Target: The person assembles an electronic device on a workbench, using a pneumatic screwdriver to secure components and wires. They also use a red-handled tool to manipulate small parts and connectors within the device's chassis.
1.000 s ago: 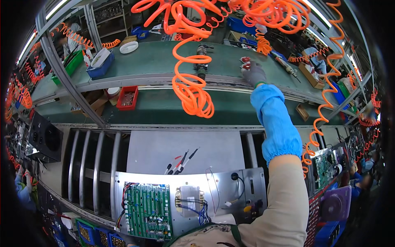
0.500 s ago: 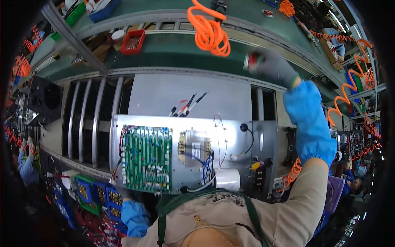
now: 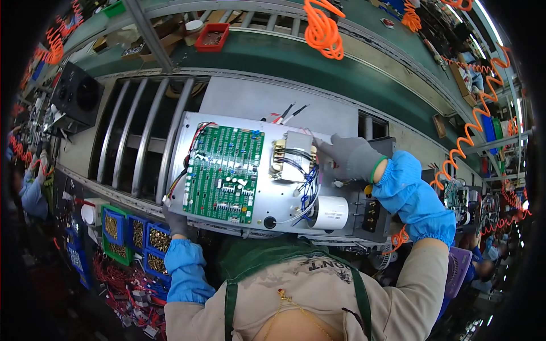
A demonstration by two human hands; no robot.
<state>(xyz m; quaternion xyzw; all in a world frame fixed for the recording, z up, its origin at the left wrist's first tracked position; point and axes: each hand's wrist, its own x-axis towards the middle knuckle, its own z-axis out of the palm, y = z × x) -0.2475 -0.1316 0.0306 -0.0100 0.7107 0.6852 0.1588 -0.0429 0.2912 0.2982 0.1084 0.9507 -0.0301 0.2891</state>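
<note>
A metal chassis lies in front of me, slightly turned. It carries a green circuit board, a transformer with blue and black wires, and a white cylinder. My left hand, in a grey glove, is closed at the chassis's near left corner, its fingers partly hidden by the edge. Also gloved in grey, my right hand reaches over the chassis with fingers stretched toward the transformer's right side. The fingertips are beside thin wires; whether they touch them is unclear.
Metal rollers lie left of the chassis, beyond them a black box. Blue bins of small metal parts stand near my left arm. A red tray sits across the green belt; a coiled orange hose hangs above.
My right hand has come back from over the green belt to the chassis; the red and white thing it held no longer shows. The chassis appears turned, and my left hand shows more at its corner.
</note>
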